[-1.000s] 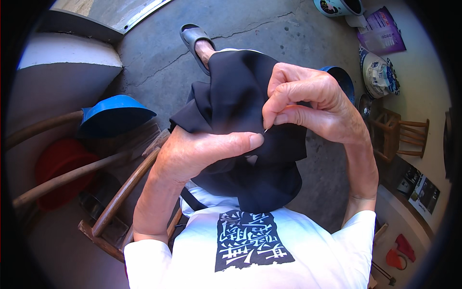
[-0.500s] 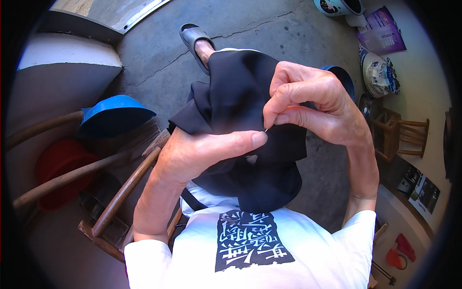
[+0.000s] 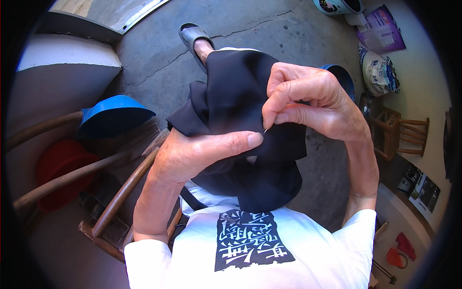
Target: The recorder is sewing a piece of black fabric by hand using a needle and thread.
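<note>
Black cloth (image 3: 238, 91) lies draped in folds over my lap. My left hand (image 3: 202, 151) is closed on it, with the thumb stretched along the top and the other fingers hidden beneath the fabric. My right hand (image 3: 315, 103) pinches a thin, shiny needle (image 3: 265, 130) between thumb and forefinger. Its short visible end sits just beside my left thumb tip, close over the cloth. Whether the point is in the fabric I cannot tell, and no thread can be made out.
A wooden chair (image 3: 126, 192), a blue scoop (image 3: 115, 115) with a wooden handle and a red basin (image 3: 62, 168) are at the left. At the right stand a small wooden chair (image 3: 399, 130), a blue bucket (image 3: 341, 79) and a patterned sack (image 3: 378, 72). Cracked concrete floor (image 3: 260, 26) stretches ahead.
My left thumb has drawn back slightly to the left, and a little more of the needle shows. My right hand keeps its pinch almost in place.
</note>
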Tool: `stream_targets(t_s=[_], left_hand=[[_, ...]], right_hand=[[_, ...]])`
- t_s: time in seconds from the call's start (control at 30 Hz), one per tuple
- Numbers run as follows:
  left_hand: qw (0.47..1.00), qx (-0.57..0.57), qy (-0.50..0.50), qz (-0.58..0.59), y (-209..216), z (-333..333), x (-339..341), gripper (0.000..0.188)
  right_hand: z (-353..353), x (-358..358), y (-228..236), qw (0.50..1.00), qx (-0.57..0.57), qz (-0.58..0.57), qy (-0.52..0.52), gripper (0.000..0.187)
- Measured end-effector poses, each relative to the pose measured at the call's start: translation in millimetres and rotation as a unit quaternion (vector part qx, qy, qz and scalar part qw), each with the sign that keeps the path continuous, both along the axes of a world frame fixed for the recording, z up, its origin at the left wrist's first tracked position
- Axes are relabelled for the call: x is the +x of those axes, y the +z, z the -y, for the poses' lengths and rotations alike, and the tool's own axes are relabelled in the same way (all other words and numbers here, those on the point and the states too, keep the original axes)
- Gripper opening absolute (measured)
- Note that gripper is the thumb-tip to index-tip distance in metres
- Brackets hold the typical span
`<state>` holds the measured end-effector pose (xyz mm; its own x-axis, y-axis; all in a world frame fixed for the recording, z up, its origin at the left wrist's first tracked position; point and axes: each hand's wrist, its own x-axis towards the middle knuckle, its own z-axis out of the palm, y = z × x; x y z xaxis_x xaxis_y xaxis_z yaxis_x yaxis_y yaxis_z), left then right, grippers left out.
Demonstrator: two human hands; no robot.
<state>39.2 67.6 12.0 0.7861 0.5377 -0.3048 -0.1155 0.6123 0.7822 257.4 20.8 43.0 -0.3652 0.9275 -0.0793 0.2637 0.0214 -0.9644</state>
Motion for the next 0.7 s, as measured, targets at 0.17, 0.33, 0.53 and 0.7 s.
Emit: stream_targets(t_s=[0.17,0.33,0.53,0.7], left_hand=[[1.0,0.0,0.002,0.002,0,0,0,0.041],[1.0,0.004,-0.007,-0.012,0,0,-1,0.04],[1.0,0.025,-0.007,-0.011,-3,-1,-1,0.041],[0.999,0.03,0.003,-0.017,-2,1,1,0.043]], right_hand=[[2,1,-5,1.0,-0.013,-0.022,-0.001,0.007],[3,2,-10,0.999,0.003,-0.045,-0.011,0.008],[2,1,-12,0.998,-0.004,-0.063,-0.012,0.006],[4,-1,-13,0.997,-0.009,-0.071,-0.018,0.006]])
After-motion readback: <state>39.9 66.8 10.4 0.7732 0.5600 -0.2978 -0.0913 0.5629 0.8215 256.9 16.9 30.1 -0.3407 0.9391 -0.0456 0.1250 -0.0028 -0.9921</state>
